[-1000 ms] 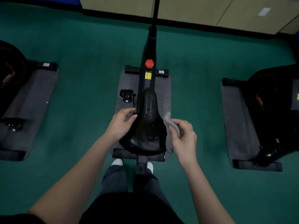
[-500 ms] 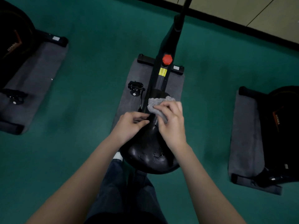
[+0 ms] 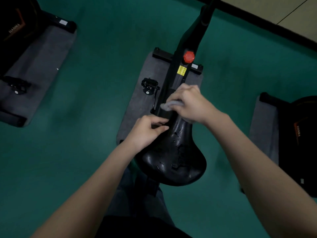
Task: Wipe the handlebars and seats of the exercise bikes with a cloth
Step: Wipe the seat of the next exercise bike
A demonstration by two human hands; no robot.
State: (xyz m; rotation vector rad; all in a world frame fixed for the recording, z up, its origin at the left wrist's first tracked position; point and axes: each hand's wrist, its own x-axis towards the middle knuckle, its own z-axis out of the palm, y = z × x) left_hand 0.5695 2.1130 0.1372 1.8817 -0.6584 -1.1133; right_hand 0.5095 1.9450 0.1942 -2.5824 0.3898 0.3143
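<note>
A black bike seat with wet spots on it fills the middle of the view, its narrow nose pointing away from me. My right hand grips a grey cloth and presses it on the nose of the seat. My left hand holds the seat's left edge with its fingers curled against it. The bike's black frame with a red knob runs on past the seat. The handlebars are out of view.
The bike stands on a grey mat on green floor, with a black pedal to its left. Other bikes on mats stand at the far left and far right. A beige wall lies beyond.
My right hand has carried the cloth from the seat's right side up onto its nose. My left hand has stayed at the seat's left edge. The view has shifted nearer and leftward.
</note>
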